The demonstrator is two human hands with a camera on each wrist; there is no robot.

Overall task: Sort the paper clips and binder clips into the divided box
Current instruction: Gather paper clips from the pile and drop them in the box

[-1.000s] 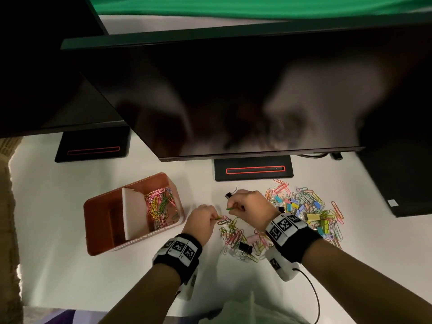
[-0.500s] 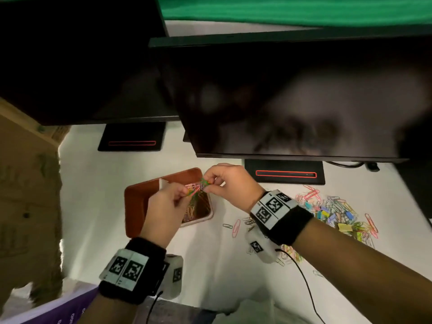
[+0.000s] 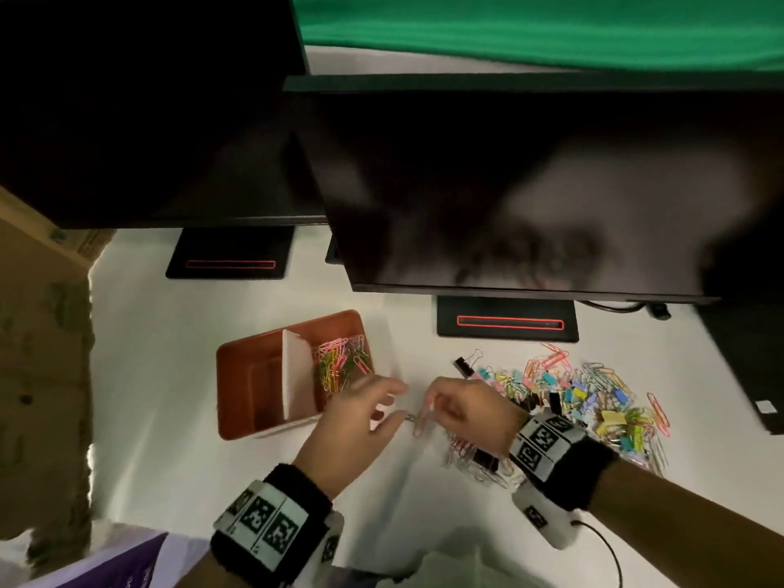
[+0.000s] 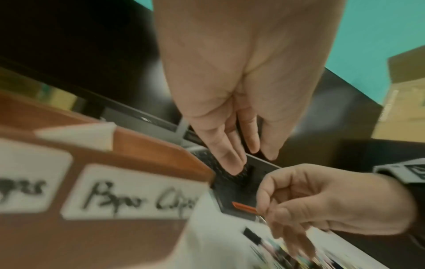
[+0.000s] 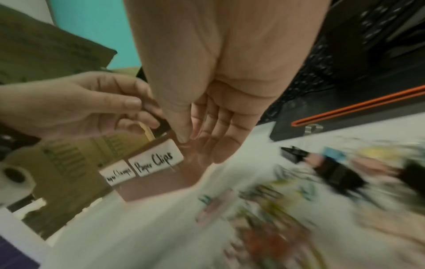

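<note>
The brown divided box lies left of centre, with a white divider. Its right compartment holds several coloured paper clips, and the front label reads "Paper Clips". The left compartment looks empty. A mixed pile of paper clips and binder clips is spread on the white desk to the right. My right hand pinches a pink paper clip between box and pile. My left hand hovers just left of it with fingers relaxed and nothing in it; its fingers are straight.
Two dark monitors overhang the back of the desk on black stands. A black binder clip lies at the pile's near-left edge. Cardboard borders the desk's left side. A purple item sits at the bottom left.
Both hands were above the box's paper clip compartment holding clips together. They have come back right and down beside the box; the left hand is now empty and the right pinches a pink clip.
</note>
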